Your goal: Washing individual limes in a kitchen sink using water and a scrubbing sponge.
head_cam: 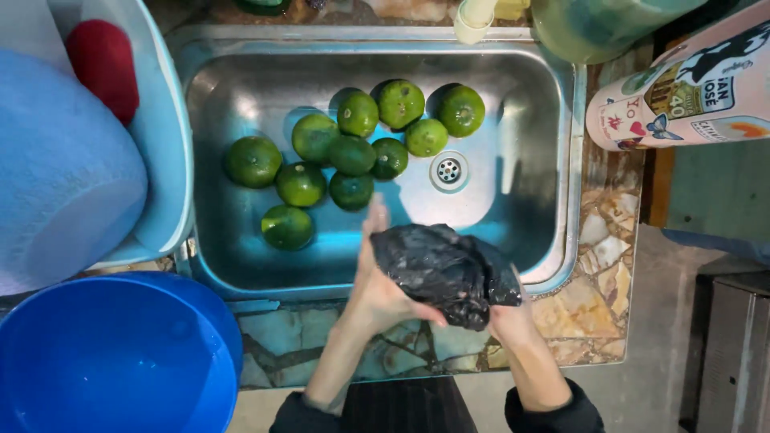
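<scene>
Black plastic, a crumpled bag (445,273), sits bunched between both hands at the near edge of the steel sink (553,104), partly over the basin and partly over the stone counter (601,240). The left hand (377,289) presses against the bag's left side, fingers (373,220) stretched flat and pointing toward the far side of the sink, thumb tucked under the plastic; it is laid on the bag rather than closed around it. The right hand (509,321) is mostly hidden under the bag's near right corner, clasping the bag from below, though how tightly its fingers curl cannot be told. Inside the sink, beyond the bag, lie about a dozen green citrus fruits (353,152), clustered left of the drain (448,169), several touching one another, one (287,227) lying apart nearer the hands. Left of the sink stands a pale blue tub (164,136) holding a blue cloth (64,176) and a red thing (103,64). Near-left of the sink is a deep blue basin (112,353). Right of the sink, on the counter, lies a printed pinkish can (682,88) on its side, with a green container (593,28) at the far right corner. Dark sleeves (553,417) cover both forearms near the picture's lower edge.
</scene>
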